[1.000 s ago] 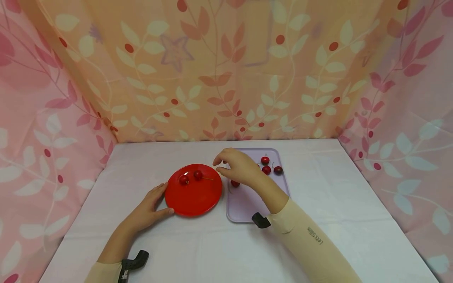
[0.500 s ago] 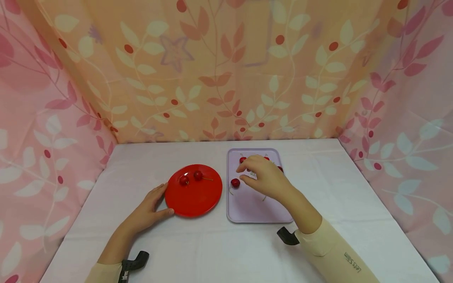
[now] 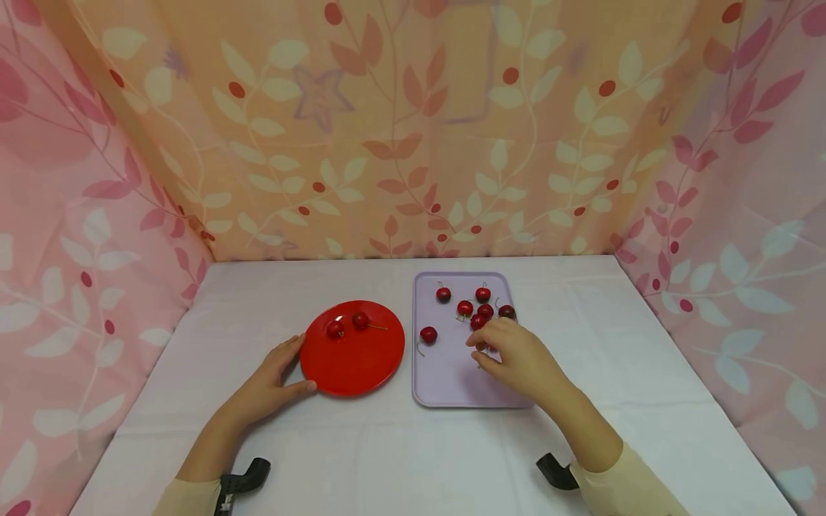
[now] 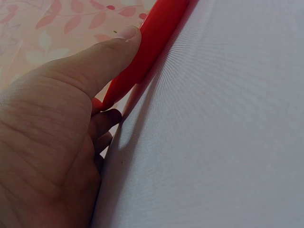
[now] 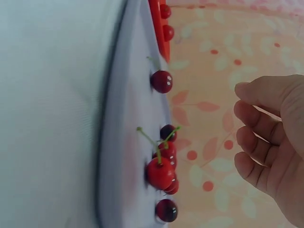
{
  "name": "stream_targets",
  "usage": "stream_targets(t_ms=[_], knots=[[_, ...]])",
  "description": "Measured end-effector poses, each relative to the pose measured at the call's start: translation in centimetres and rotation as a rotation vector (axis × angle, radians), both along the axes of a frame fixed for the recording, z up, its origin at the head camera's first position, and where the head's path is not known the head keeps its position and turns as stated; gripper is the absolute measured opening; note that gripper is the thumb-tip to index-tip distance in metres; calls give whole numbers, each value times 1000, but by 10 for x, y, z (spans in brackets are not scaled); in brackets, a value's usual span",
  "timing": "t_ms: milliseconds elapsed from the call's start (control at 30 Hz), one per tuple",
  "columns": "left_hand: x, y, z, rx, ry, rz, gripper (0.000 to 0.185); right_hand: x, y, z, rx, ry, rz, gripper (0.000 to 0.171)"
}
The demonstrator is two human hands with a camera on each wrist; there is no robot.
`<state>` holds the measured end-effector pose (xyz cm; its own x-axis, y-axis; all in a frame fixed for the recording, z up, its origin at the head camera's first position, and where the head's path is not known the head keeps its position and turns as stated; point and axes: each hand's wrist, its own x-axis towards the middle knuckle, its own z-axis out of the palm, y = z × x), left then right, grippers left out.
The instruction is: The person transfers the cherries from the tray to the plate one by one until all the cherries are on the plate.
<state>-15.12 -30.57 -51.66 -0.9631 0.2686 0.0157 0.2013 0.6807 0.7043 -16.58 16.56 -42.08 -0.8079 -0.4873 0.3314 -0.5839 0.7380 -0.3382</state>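
Note:
A red plate [image 3: 353, 365] carries two cherries [image 3: 360, 319] with stems. Its left rim is touched by my left hand [image 3: 274, 376], thumb at the near side and fingers farther back. Over the lilac tray [image 3: 439, 383], my right hand [image 3: 519, 358] hovers with loosely bent fingers and nothing between them. Several dark red cherries [image 3: 464, 308] cluster toward the tray's back right, and a lone cherry [image 3: 429, 335] lies near its left edge. Fingers hide part of the cluster in the head view. In the right wrist view, a bright cherry [image 5: 160, 173] stands apart from the fingertips.
A white cloth [image 3: 361, 451] covers the table. Patterned curtains [image 3: 413, 143] enclose the back and both sides. The plate and tray stand side by side with a narrow gap between them.
My right hand has moved from the plate's right edge, rightward and nearer to me, over the tray's cherries. My left hand and the plate have stayed put.

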Motion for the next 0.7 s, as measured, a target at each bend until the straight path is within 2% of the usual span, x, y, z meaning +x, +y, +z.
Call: stream_targets(t_ms=[233, 700], knots=[[0, 1, 0, 2, -10, 4, 103, 2, 11, -23, -53, -17, -23, 19], [0, 1, -1, -6, -15, 12, 103, -4, 22, -52, -74, -97, -96, 20]])
